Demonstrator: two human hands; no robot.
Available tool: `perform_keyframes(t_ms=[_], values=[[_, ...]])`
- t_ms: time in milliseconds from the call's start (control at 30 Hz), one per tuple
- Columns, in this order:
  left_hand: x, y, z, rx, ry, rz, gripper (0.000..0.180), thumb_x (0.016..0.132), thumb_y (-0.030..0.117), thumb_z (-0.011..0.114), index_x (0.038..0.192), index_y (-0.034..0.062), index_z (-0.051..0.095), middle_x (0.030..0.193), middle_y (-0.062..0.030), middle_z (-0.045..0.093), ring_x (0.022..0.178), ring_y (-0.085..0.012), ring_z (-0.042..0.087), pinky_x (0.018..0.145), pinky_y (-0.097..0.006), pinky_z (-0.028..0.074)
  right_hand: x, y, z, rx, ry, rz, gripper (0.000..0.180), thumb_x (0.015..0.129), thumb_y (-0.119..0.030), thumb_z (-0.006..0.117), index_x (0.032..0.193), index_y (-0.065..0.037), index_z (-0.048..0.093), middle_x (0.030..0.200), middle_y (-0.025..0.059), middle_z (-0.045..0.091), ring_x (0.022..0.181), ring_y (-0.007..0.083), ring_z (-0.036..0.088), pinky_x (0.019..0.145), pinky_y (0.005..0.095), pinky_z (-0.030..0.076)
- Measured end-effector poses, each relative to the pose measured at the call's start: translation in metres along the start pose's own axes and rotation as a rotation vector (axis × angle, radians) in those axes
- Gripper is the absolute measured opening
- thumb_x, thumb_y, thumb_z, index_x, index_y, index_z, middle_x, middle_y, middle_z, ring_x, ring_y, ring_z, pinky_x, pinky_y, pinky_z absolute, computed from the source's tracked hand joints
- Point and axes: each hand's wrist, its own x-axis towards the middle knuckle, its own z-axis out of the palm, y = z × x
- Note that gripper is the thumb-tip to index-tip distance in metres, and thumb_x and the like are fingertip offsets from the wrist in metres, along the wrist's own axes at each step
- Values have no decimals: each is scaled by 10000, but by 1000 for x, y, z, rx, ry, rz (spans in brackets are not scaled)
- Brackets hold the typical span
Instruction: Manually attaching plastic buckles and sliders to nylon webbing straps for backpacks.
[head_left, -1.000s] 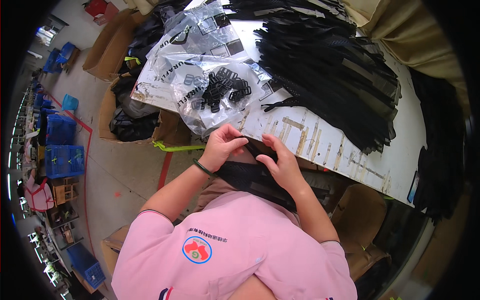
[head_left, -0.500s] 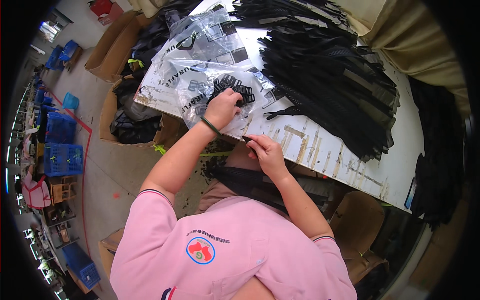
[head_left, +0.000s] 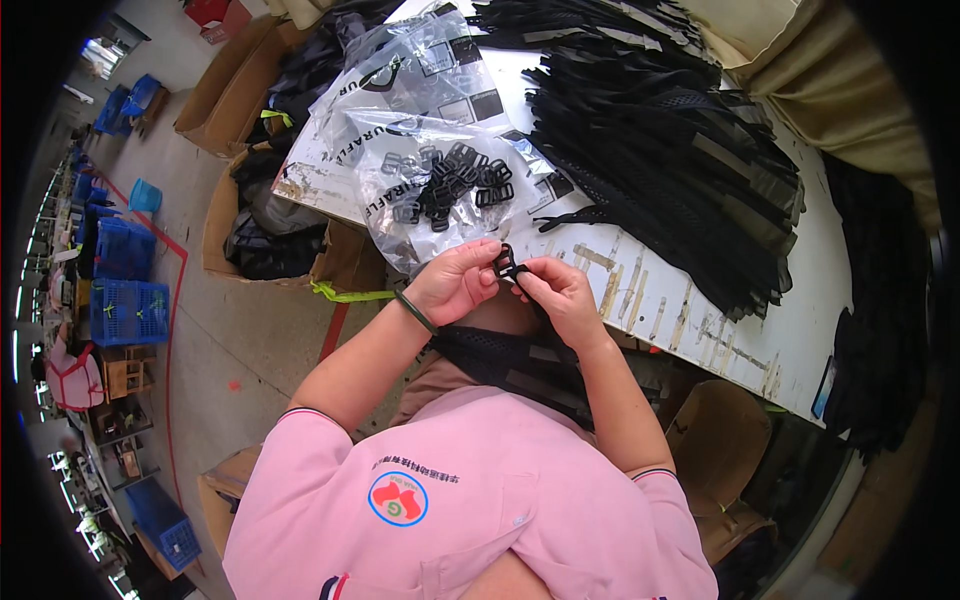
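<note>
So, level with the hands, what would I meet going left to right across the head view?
Blue basket, cardboard box of dark material, left hand, black buckle, right hand, pile of black strips, black cloth at the far right.

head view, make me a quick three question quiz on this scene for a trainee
1. True or false: the left hand holds a black buckle.
2. Which wrist wears the dark green bangle?
3. The loose buckles are gathered at: (A) a blue crate, (B) the clear plastic bag, (C) the heap of black strips.

Key: 1. True. 2. The left wrist. 3. B.
</note>
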Motion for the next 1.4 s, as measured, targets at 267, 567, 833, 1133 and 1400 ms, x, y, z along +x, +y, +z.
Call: perform_keyframes(t_ms=[267,567,833,1133,1400], values=[[1,-17,0,3,-21,-73,125,926,182,574,942,58,564,789,4,592,608,-61,519,590,-205,459,-5,3,-1,1,-85,-35,151,892,-64,593,1003,24,644,854,20,643,748,67,569,678,208,463],[0,-21,-5,98,30,-74,123,937,192,559,939,70,571,793,12,582,606,-51,502,523,-196,405,-9,-6,3,-534,6,-188,96,826,-45,644,907,2,662,772,45,659,677,93,585,608,245,455],[-1,-24,4,154,123,-65,150,928,209,581,966,66,553,798,-2,577,601,-82,520,532,-222,430,-13,-13,13,-263,152,-72,130,755,-3,681,880,-39,668,712,94,644,603,165,597,584,267,457],[-3,-32,17,430,160,132,160,948,202,549,966,46,520,783,-28,578,622,-98,585,504,-222,489,-21,-11,15,-804,234,-466,159,707,20,671,832,-77,660,823,62,603,810,236,553,765,342,434],[-3,-36,12,540,176,221,161,948,191,549,944,39,495,789,-41,584,645,-121,610,510,-242,511,-26,-15,22,-583,245,-400,250,723,26,670,962,-48,661,814,67,585,787,226,554,686,315,456]])
